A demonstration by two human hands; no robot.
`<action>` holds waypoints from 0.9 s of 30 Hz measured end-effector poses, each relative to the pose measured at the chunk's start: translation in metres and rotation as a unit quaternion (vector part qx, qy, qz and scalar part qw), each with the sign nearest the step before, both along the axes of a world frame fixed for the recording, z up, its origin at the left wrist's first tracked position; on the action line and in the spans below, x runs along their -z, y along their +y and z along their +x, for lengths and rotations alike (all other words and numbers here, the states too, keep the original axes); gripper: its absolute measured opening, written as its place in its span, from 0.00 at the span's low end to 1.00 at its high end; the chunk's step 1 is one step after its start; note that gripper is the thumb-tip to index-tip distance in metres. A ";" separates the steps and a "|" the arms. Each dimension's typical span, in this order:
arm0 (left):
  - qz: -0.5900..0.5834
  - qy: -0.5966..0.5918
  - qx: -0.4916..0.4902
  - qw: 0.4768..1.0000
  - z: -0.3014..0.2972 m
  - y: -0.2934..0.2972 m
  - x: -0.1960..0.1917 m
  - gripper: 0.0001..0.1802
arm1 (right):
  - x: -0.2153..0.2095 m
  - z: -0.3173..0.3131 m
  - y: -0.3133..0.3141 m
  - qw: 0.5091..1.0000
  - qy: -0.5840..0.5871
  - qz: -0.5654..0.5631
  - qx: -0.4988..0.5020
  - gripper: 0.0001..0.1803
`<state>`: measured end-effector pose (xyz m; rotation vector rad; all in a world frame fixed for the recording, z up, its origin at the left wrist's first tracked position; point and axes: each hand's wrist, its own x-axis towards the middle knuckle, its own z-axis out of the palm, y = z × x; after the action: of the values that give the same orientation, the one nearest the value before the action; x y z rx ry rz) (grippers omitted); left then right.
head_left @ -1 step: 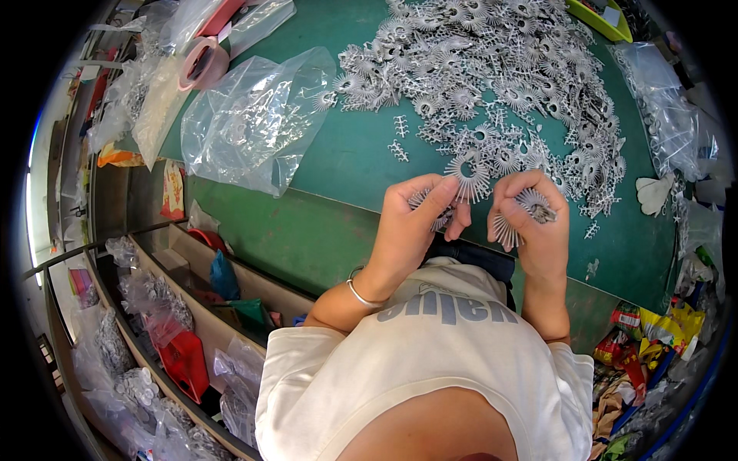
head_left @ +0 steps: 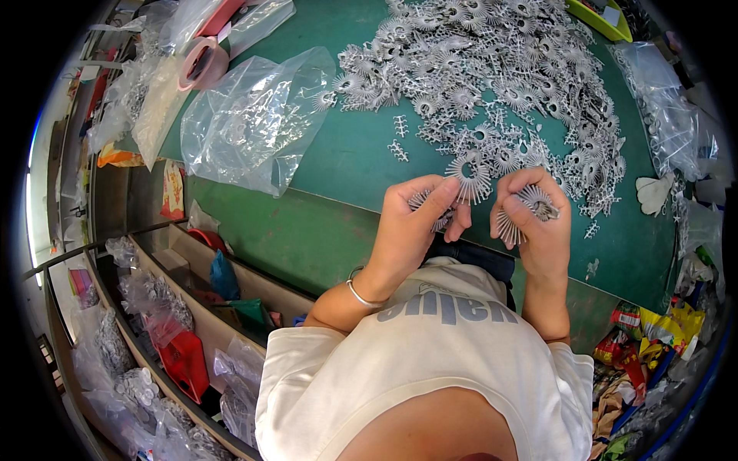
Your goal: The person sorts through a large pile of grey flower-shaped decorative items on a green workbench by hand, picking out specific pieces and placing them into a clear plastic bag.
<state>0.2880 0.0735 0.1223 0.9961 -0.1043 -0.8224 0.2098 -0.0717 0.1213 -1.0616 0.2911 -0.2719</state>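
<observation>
My left hand (head_left: 427,206) is closed, with thumb and fingers pinching a grey, fan-shaped spiked piece (head_left: 470,180) that sticks out beyond the fingertips. More spiked grey pieces show behind the left thumb, tucked in the palm. A short gap away, my right hand (head_left: 542,219) is curled around several similar spiked pieces (head_left: 509,229), whose thin prongs poke out on both sides of the thumb. Just beyond both hands spreads a large heap of these grey pieces (head_left: 492,69) on the green table (head_left: 346,169).
A clear plastic bag (head_left: 257,123) lies left of the heap, with a pink tape roll (head_left: 204,64) behind it. Small loose grey pieces (head_left: 399,150) sit left of the heap. A yellow-green tray (head_left: 603,21) stands far right. Compartments with bags and a red scoop-like container (head_left: 184,361) are lower left.
My right hand has shifted very slightly to the right, with its spiked pieces. The left hand has hardly moved.
</observation>
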 end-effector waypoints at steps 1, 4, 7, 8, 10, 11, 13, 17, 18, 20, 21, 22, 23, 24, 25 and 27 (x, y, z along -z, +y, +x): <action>0.005 -0.005 -0.001 1.000 -0.001 0.000 0.000 0.14 | -0.002 -0.001 -0.002 1.000 0.011 0.001 0.003 0.10; 0.022 -0.019 0.004 1.000 -0.001 0.000 0.000 0.14 | -0.004 0.001 -0.003 1.000 0.003 -0.003 0.013 0.13; 0.038 -0.035 0.019 0.999 -0.004 0.000 0.001 0.13 | -0.004 0.003 -0.003 1.000 -0.001 -0.003 -0.001 0.16; 0.039 -0.043 0.024 0.998 -0.004 0.000 0.001 0.13 | -0.005 0.004 -0.002 1.000 0.001 -0.002 -0.008 0.16; 0.041 -0.055 0.033 0.997 -0.005 0.000 0.001 0.12 | -0.005 0.004 0.001 1.000 0.015 -0.009 -0.016 0.15; 0.043 -0.058 0.037 0.997 -0.005 0.000 0.001 0.12 | -0.004 0.005 0.003 0.999 0.022 -0.012 -0.021 0.14; 0.045 -0.064 0.043 0.996 -0.005 0.000 0.000 0.12 | 0.000 0.003 0.001 0.999 0.029 -0.004 -0.043 0.13; 0.046 -0.070 0.046 0.995 -0.005 0.000 0.002 0.12 | 0.002 0.003 0.003 0.999 0.034 -0.017 -0.033 0.10; 0.044 -0.071 0.048 0.995 -0.005 0.000 0.002 0.13 | 0.002 0.003 0.003 0.998 0.033 -0.020 -0.039 0.10; 0.041 -0.065 0.046 0.996 -0.005 0.000 0.001 0.14 | 0.001 0.003 0.001 0.998 0.031 -0.025 -0.051 0.10; 0.040 -0.062 0.045 0.996 -0.006 0.000 0.001 0.15 | 0.002 0.002 0.002 0.998 0.033 -0.020 -0.049 0.11; 0.037 -0.061 0.045 0.996 -0.006 0.000 0.001 0.16 | 0.002 0.002 0.002 0.998 0.034 -0.015 -0.047 0.11; 0.034 -0.060 0.045 0.997 -0.006 0.000 0.001 0.17 | 0.003 0.002 0.003 0.998 0.036 -0.009 -0.045 0.11; 0.031 -0.059 0.044 0.997 -0.006 0.000 0.001 0.18 | 0.002 0.002 0.003 0.998 0.037 -0.006 -0.049 0.11; 0.023 -0.056 0.045 0.997 -0.006 0.000 0.002 0.18 | 0.002 0.002 0.003 0.998 0.039 -0.003 -0.053 0.11; 0.007 -0.049 0.050 0.998 -0.005 0.001 0.005 0.20 | 0.001 0.002 0.003 0.998 0.042 0.007 -0.055 0.12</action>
<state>0.2831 0.0741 0.1172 1.0511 -0.2338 -0.8664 0.2114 -0.0688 0.1205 -1.0733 0.3090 -0.1265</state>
